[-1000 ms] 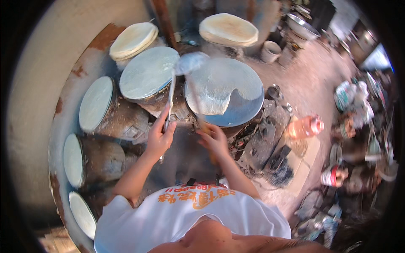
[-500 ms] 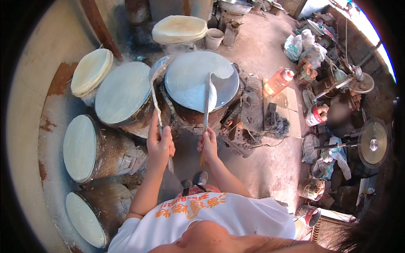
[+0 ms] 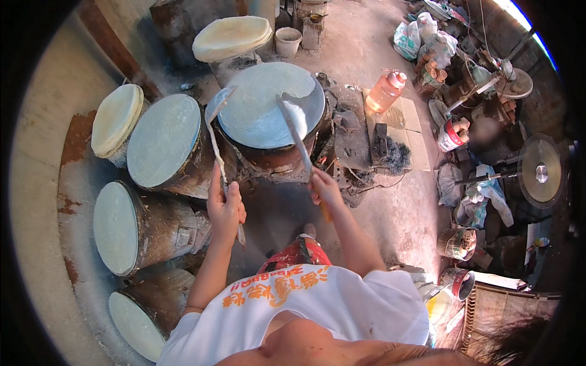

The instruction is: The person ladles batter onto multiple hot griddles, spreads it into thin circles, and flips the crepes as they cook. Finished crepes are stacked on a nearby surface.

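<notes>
My left hand [image 3: 224,210] is closed around the long handle of a ladle [image 3: 215,139]. Its bowl hangs by the left rim of a round griddle [image 3: 313,119] in front of me. My right hand [image 3: 326,188] grips a long, flat spreader [image 3: 295,135], which slants up and left over the griddle. Pale wet batter [image 3: 259,100] covers most of the hot plate, and a thick white mass of it lies against the spreader's right edge. A dark, uncoated strip shows along the plate's right side.
More batter-coated griddles [image 3: 163,140] on drum stoves curve down my left side. Stacks of thin round flatbreads [image 3: 233,38] stand at the back and far left. Right of the stove are bricks, a pink bottle [image 3: 386,91] on cardboard, and a fan [image 3: 541,174].
My right hand has moved right, and the spreader now tilts with its far end pointing left. The left hand still holds the ladle beside the griddle. The whole view has shifted slightly.
</notes>
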Action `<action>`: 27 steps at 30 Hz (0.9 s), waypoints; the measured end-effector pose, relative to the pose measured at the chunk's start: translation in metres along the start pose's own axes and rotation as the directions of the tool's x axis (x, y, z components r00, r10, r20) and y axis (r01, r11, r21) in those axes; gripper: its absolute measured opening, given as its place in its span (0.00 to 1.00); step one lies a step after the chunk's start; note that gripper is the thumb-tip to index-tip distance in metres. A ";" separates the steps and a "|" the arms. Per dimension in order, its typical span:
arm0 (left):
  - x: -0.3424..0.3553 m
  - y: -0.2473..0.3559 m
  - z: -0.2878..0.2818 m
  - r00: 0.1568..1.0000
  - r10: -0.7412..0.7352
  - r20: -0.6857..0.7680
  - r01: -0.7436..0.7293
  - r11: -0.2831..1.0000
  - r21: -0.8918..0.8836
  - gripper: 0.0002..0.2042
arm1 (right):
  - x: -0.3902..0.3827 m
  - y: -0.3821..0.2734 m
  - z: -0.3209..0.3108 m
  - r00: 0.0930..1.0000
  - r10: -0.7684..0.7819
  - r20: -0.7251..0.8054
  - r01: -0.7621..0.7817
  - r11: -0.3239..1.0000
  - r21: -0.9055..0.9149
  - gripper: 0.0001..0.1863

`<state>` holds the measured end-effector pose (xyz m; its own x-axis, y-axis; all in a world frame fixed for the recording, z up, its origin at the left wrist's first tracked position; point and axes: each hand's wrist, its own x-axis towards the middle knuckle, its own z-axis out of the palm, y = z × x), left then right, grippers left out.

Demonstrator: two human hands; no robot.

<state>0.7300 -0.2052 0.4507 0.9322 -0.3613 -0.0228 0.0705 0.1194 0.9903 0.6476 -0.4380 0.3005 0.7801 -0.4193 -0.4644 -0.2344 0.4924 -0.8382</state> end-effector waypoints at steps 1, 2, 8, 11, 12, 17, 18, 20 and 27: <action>0.005 0.000 0.006 1.000 0.011 0.005 -0.010 1.000 -0.012 0.26 | 0.013 -0.015 -0.004 1.000 -0.012 0.002 0.011 1.000 0.016 0.19; 0.011 -0.002 0.014 1.000 0.003 0.000 -0.003 1.000 0.019 0.27 | 0.029 -0.028 -0.013 1.000 0.026 0.011 -0.027 0.998 0.058 0.19; 0.050 -0.009 0.067 1.000 0.003 0.010 -0.003 1.000 -0.005 0.26 | 0.121 -0.095 -0.036 0.982 -0.170 0.080 0.182 0.968 -0.172 0.16; 0.061 -0.018 0.075 1.000 0.002 -0.027 0.000 0.998 0.062 0.27 | 0.079 -0.054 -0.023 0.980 0.046 0.193 -0.035 0.998 -0.057 0.13; 0.070 -0.019 0.076 1.000 0.026 -0.014 -0.025 0.997 0.072 0.26 | 0.084 -0.061 -0.033 0.982 0.066 0.177 -0.048 0.993 -0.106 0.14; 0.080 -0.022 0.098 0.998 -0.060 -0.029 0.062 0.996 0.069 0.26 | 0.092 -0.104 -0.113 0.982 0.132 0.135 -0.087 0.951 -0.296 0.17; 0.084 -0.022 0.109 0.996 -0.076 -0.042 0.078 0.995 0.059 0.26 | 0.112 -0.124 -0.114 0.977 0.093 0.194 -0.050 0.975 -0.215 0.16; 0.097 -0.023 0.125 0.996 -0.064 -0.058 0.068 0.995 0.075 0.26 | 0.148 -0.147 -0.093 0.990 0.056 0.133 -0.027 0.976 -0.214 0.16; 0.116 -0.023 0.151 0.991 -0.101 -0.086 0.112 0.984 0.136 0.26 | 0.098 -0.125 -0.146 0.913 0.259 0.316 -0.092 0.883 -0.459 0.17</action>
<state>0.7825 -0.3897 0.4454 0.9475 -0.2902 -0.1345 0.1256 -0.0493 0.9909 0.6686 -0.6519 0.3181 0.8344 -0.0144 -0.5509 -0.5453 0.1232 -0.8291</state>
